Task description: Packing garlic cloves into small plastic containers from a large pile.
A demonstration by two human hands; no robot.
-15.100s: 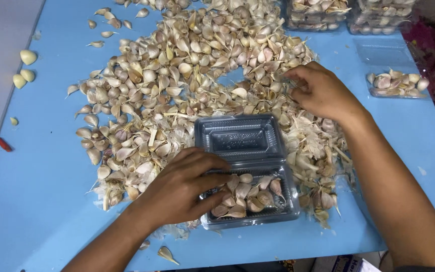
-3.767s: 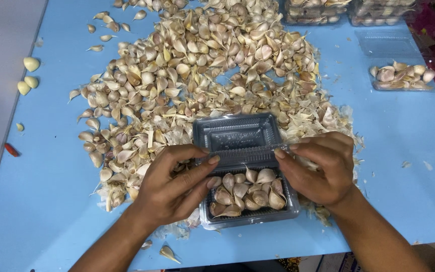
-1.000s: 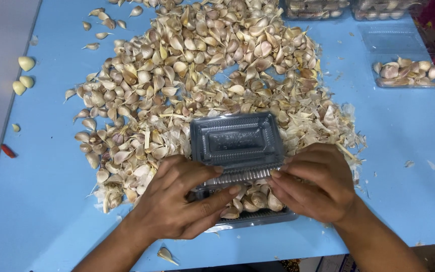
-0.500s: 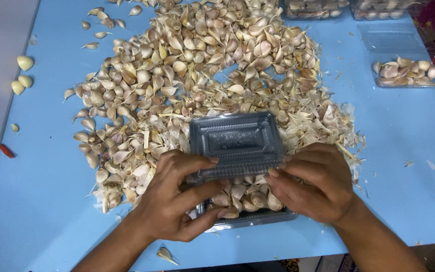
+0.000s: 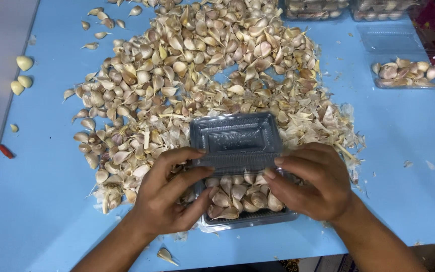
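Clamshell tray (image 5: 247, 209) sits filled with garlic cloves as we pinch its hinged lid (image 5: 236, 138), half lowered, between left-hand fingers (image 5: 190, 156) and right-hand fingers (image 5: 290, 163), not yet snapped shut.

L hand (image 5: 169, 194) & R hand (image 5: 310, 184) bare, no gloves/rings, forearms unsleeved, short nails on fingers (image 5: 278, 174)

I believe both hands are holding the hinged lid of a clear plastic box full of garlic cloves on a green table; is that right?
Not quite: the table is blue, not green, as the head view shows. Both the left hand and right hand do hold the lid of the clear plastic box of garlic cloves.
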